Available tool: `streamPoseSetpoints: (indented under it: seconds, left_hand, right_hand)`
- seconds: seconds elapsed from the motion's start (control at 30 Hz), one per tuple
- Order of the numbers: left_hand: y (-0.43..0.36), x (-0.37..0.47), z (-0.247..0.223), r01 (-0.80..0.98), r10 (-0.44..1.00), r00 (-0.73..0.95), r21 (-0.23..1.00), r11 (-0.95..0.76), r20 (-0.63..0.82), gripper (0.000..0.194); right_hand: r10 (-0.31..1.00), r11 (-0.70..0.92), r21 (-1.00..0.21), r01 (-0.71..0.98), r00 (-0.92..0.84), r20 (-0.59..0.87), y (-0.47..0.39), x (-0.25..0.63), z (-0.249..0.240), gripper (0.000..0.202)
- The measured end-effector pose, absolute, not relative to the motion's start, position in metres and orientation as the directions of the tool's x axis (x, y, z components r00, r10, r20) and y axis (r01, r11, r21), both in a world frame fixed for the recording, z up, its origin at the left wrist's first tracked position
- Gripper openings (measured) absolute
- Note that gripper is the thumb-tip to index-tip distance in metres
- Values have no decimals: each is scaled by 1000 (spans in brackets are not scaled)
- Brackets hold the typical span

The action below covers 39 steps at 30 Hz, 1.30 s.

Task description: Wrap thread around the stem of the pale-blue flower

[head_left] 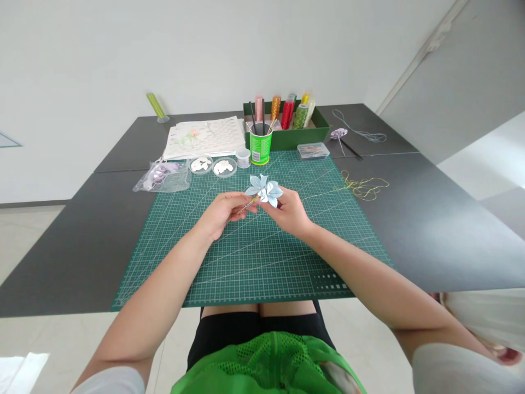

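Note:
A pale blue artificial flower (266, 190) with pointed petals is held above the green cutting mat (246, 262). My left hand (228, 210) is closed on its thin stem, which points down to the left. Behind the petals, my right hand (290, 212) is closed around the flower's base; some of its fingers are hidden by the bloom. Yellow-green thread (365, 189) lies loosely tangled to the right, and a fine strand runs from it toward my right hand.
Past the mat stand a green can (261, 149) with tools, a green box (301, 138) of thread spools, and a clear case (313, 151). Dishes of white pieces (225, 167), a plastic bag (164, 178) and paper sheets (205, 138) lie left. A purple flower (338, 133) lies right.

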<state>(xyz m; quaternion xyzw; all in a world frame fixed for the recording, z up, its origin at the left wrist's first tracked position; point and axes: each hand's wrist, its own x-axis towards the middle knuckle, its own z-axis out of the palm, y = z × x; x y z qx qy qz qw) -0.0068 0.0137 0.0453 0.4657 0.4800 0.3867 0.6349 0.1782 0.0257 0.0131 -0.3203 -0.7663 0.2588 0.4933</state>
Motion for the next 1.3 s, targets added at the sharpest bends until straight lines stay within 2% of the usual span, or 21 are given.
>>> streamPoseSetpoints:
  seconds: [0.1,0.23,0.43,0.53,0.67,1.0,1.3]
  left_hand:
    - [18,-13,46,-57,889,311,927,371,-336,20]
    - [19,-17,45,-87,875,325,910,406,-359,19]
    - [16,-16,43,-70,913,265,938,339,-310,34]
    - [14,-15,43,-20,953,224,977,213,-203,34]
    - [12,-13,44,41,964,254,997,66,-74,35]
    - [10,-9,51,-19,960,243,989,147,-138,35]
    - [12,-10,48,59,961,234,989,137,-147,31]
  right_hand:
    - [731,674,-706,219,-340,592,26,179,14,34]
    - [744,660,-713,236,-339,576,27,181,12,33]
    - [802,592,-755,281,-301,517,29,182,10,26]
    - [816,573,-782,244,-263,516,28,181,11,23]
    - [846,526,-828,195,-218,486,25,178,14,26]
    - [816,575,-774,265,-246,523,27,182,15,31]
    - [795,606,-742,286,-260,549,25,179,14,40]
